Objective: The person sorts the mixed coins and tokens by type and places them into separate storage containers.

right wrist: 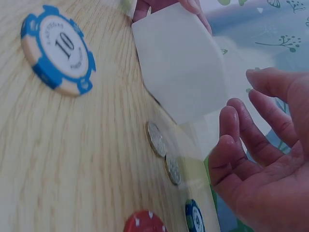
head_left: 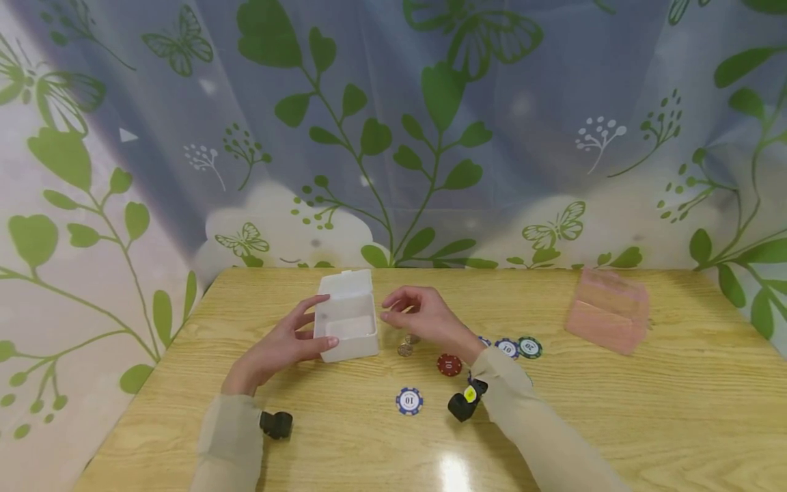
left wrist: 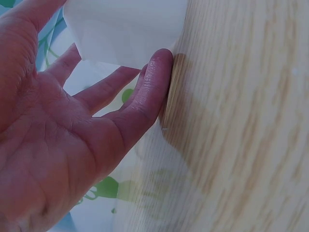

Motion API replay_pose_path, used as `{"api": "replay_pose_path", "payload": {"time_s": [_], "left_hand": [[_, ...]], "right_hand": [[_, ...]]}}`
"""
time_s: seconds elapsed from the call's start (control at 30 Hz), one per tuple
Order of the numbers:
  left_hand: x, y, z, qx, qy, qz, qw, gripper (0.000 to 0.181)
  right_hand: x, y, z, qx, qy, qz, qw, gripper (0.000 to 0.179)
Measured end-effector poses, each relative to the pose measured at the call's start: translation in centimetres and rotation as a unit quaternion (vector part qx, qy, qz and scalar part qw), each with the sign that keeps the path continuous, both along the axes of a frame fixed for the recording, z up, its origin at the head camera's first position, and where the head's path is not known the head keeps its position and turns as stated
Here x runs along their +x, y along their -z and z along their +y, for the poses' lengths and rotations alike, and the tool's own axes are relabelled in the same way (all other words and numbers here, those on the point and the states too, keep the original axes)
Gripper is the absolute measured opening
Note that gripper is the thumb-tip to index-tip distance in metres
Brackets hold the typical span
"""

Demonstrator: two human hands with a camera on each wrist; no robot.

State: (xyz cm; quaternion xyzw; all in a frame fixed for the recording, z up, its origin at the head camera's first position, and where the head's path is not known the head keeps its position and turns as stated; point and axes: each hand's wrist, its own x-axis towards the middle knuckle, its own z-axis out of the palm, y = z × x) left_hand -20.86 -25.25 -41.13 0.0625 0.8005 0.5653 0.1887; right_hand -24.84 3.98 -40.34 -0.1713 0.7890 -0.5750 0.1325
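Observation:
A white plastic box [head_left: 350, 350] stands at the middle left of the table, its hinged lid [head_left: 347, 283] raised at the back. The inside that shows in the head view holds nothing. My left hand [head_left: 287, 342] grips the box from the left side, thumb over the front rim and fingers along the side and back. To the right of the box, my right hand [head_left: 429, 320] hovers with loosely bent fingers; between thumb and fingers nothing shows in the right wrist view. Below it lie two coins [right wrist: 155, 138] on the wood, one overlapping the other in that view.
A blue-and-white poker chip [head_left: 408, 401] lies nearer the front, a red chip [head_left: 449, 365] to its right. Blue and green chips [head_left: 530, 347] sit beyond the right wrist, partly hidden by it. A pink translucent pouch [head_left: 605, 313] lies at the back right, before a leaf-print curtain [head_left: 399, 137].

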Motion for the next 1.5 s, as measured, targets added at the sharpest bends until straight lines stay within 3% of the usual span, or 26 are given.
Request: {"api": "replay_pose_path", "payload": {"time_s": [0.27, 0.7, 1.0, 1.5], "left_hand": [[0.1, 0.1, -0.1, -0.001, 0.002, 0.002, 1.0000, 0.086], [0.1, 0.2, -0.2, 0.007, 0.008, 0.003, 0.9999, 0.086], [0.0, 0.2, -0.2, 0.008, 0.008, 0.001, 0.9999, 0.086], [0.0, 0.2, -0.2, 0.005, 0.007, 0.003, 1.0000, 0.086]], "right_hand": [[-0.1, 0.3, 0.8, 0.007, 0.003, -0.011, 0.9999, 0.028], [-0.4, 0.9, 1.9, 0.056, -0.008, 0.008, 0.9984, 0.031], [-0.5, 1.3, 2.5, 0.086, -0.042, 0.036, 0.9947, 0.030], [-1.1, 1.8, 2.9, 0.175, -0.083, 0.090, 0.9771, 0.038]]}}
